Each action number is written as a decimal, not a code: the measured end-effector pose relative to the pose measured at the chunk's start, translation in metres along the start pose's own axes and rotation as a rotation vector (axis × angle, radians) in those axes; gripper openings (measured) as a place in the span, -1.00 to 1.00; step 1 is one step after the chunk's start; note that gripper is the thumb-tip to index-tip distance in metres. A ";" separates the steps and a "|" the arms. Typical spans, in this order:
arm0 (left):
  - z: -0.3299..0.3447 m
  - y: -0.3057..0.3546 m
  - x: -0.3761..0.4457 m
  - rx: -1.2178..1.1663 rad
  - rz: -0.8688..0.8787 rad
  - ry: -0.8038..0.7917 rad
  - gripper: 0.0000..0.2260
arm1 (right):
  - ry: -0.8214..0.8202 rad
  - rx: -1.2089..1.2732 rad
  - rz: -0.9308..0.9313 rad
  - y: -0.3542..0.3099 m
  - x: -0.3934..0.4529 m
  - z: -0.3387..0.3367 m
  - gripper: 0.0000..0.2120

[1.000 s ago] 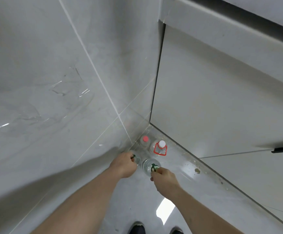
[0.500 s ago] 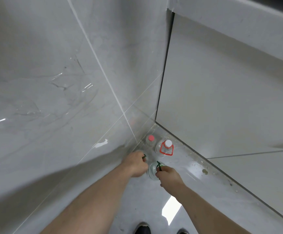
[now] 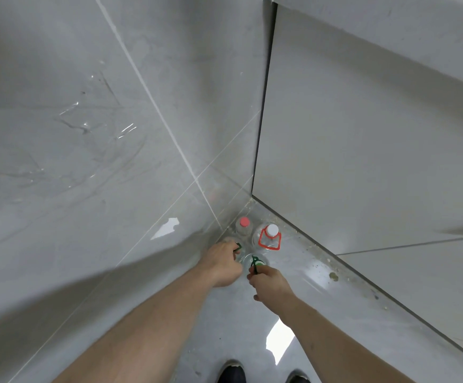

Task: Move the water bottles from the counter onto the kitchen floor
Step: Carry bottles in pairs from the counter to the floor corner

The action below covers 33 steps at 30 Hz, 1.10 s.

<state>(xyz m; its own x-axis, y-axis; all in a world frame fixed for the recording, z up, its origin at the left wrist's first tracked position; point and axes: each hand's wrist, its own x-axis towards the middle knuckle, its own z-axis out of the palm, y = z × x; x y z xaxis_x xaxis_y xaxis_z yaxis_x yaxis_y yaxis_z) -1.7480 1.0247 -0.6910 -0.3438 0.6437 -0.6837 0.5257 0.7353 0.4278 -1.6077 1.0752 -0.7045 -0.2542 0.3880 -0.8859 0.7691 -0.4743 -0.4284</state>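
Note:
Several clear water bottles stand in the floor corner between the tiled wall and the cabinet. A red-capped bottle [image 3: 244, 225] is nearest the corner. Beside it stands a white-capped bottle with a red carry handle [image 3: 269, 239]. My left hand [image 3: 223, 262] grips the dark green handle of a bottle [image 3: 230, 241] against the wall, which it mostly hides. My right hand [image 3: 269, 279] pinches the green handle of another green-capped bottle [image 3: 255, 261] in front of the red-handled one. Both held bottles are at floor level; whether they touch the floor is unclear.
The grey tiled wall [image 3: 86, 161] rises on the left, and pale cabinet doors [image 3: 363, 161] close the right side. The glossy grey floor [image 3: 321, 299] shows debris specks along the cabinet base. My shoes [image 3: 231, 373] are at the bottom edge.
Both hands and their bottles have stayed low in the corner, shifting slightly in the picture as the camera moved. The grips are unchanged.

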 end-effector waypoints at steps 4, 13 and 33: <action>-0.002 0.004 -0.007 0.026 -0.007 -0.039 -0.80 | -0.025 -0.075 -0.013 -0.001 -0.003 0.006 -0.73; -0.040 0.012 -0.097 0.109 -0.004 0.029 -0.45 | 0.020 -0.233 -0.126 -0.015 -0.114 -0.031 -0.42; -0.130 0.243 -0.527 0.180 0.623 0.048 -0.50 | 0.471 0.088 -0.345 0.061 -0.628 -0.167 -0.51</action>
<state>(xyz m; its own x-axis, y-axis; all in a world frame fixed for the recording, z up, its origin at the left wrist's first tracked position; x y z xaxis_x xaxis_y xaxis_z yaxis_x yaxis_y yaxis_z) -1.5405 0.8919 -0.1498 0.0353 0.9499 -0.3106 0.7583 0.1770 0.6274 -1.3031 0.9344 -0.1450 -0.1777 0.8311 -0.5269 0.6318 -0.3141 -0.7086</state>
